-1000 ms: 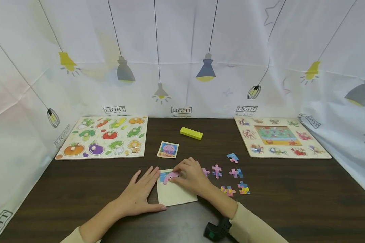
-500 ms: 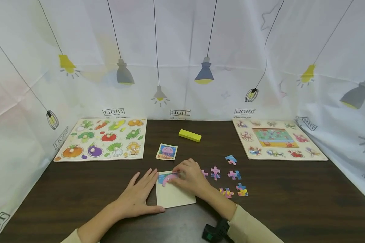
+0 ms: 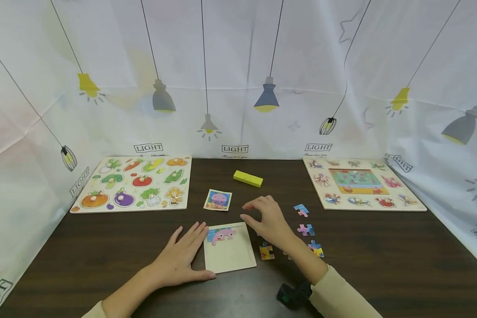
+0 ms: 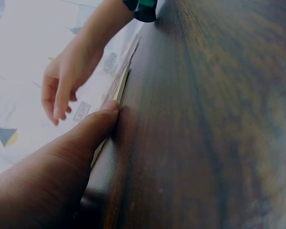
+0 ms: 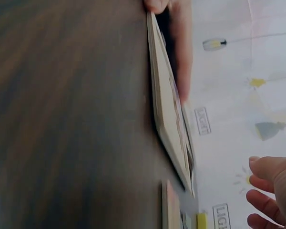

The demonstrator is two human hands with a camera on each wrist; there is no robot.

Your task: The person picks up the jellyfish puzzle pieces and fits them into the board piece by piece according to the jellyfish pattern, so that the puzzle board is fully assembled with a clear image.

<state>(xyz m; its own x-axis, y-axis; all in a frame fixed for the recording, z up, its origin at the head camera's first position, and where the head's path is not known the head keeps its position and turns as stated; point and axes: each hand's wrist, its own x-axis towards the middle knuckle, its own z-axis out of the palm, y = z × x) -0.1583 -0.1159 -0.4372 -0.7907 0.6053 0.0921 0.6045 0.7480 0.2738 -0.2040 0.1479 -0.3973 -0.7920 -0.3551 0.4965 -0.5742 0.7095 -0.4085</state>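
Observation:
My left hand lies flat with straight fingers along the left side of a square wooden puzzle board; its thumb touches the lower left edge. Joined pink and blue jigsaw pieces fill part of the board's upper left. Raised above the table, right of the board, my right hand has thumb and fingers apart. The right wrist view shows nothing between the fingers of that hand. Under and beside it lie loose jigsaw pieces, among them a yellow one and a pink-blue one; some are partly hidden.
A small picture card of a pink sea creature lies behind the board, with a yellow block farther back. A vegetable puzzle board stands back left, a sea-animal board back right. A printed curtain closes off the rear.
My right hand has let go of the pieces on the board and moved up and right, uncovering them. A yellow loose piece now shows below it. My left hand has stayed in place.

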